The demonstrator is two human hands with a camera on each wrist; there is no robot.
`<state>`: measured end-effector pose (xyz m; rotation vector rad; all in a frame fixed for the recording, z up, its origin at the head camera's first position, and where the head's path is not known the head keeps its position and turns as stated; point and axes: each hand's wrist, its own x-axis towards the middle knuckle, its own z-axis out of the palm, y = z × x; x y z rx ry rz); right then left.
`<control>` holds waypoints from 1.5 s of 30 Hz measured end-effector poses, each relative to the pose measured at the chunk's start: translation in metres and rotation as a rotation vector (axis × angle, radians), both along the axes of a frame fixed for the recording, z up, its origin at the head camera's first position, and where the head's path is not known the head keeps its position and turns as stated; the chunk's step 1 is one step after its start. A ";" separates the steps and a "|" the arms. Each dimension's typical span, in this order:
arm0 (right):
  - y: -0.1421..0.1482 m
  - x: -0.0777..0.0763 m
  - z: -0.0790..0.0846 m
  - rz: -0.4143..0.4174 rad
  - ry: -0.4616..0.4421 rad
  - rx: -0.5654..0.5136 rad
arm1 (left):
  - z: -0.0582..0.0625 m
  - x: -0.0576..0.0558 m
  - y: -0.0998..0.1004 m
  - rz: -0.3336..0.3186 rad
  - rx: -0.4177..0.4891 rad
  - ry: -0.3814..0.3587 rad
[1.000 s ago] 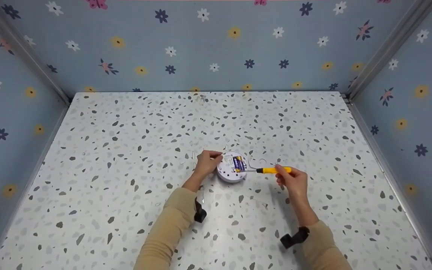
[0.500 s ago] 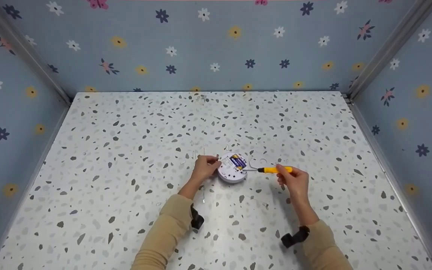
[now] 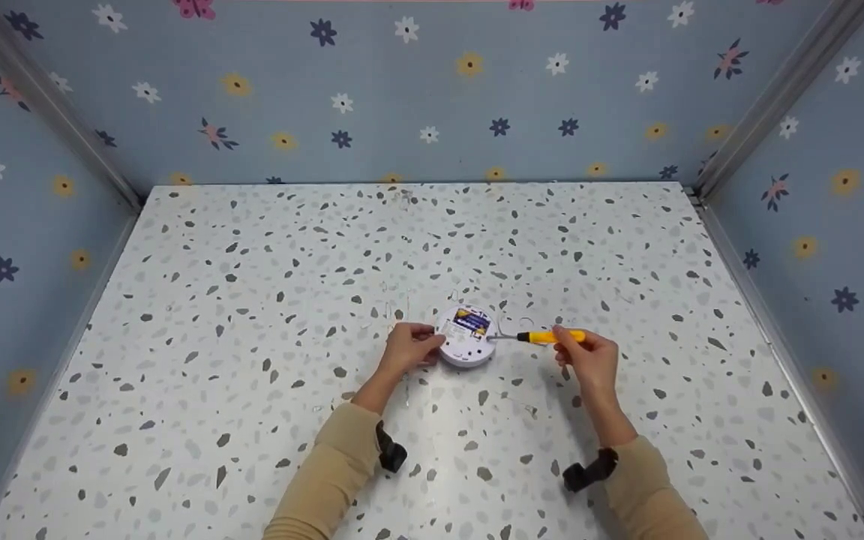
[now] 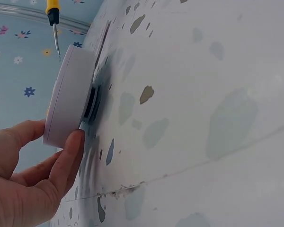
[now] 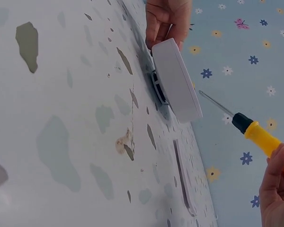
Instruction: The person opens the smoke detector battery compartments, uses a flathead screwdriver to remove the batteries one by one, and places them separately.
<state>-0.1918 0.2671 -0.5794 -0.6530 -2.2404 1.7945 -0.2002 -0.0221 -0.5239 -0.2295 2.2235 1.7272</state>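
A round white plastic device point(image 3: 462, 351) lies face up in the head view, with a blue-and-yellow battery point(image 3: 472, 320) set in its face. The left hand point(image 3: 409, 350) holds its left rim between thumb and fingers. From the left wrist, the device's smooth side wall point(image 4: 68, 97) shows, with dark parts beneath it near the tabletop. A screwdriver point(image 3: 548, 337) with a yellow and black handle is gripped by the right hand point(image 3: 588, 360). Its metal tip point(image 5: 202, 93) points at the device's face, and a small gap shows between them.
The speckled white tabletop point(image 3: 252, 300) is bounded by flowered blue panels point(image 3: 402, 90) at the back and both sides. A thin pale strip-like piece point(image 5: 182, 177) lies beyond the device. Black cameras point(image 3: 393, 454) are strapped to the wrists.
The left hand has slid down along the rim and the device has turned counterclockwise, so its battery now lies nearly crosswise near the top. The screwdriver has barely moved.
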 end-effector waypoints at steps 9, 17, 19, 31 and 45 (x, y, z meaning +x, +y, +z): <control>-0.001 -0.005 0.002 -0.001 -0.007 0.010 | -0.002 0.008 0.003 0.037 0.060 -0.037; -0.001 -0.010 0.001 0.005 0.038 0.019 | -0.003 0.014 0.006 0.049 0.054 -0.061; -0.001 -0.010 0.002 0.008 0.051 0.009 | -0.003 0.015 0.006 0.055 0.060 -0.067; -0.003 -0.018 0.004 0.040 0.069 0.035 | -0.002 0.011 0.008 0.087 0.083 -0.085; -0.007 -0.027 0.001 0.087 0.145 0.092 | -0.005 0.007 0.012 0.048 0.109 -0.073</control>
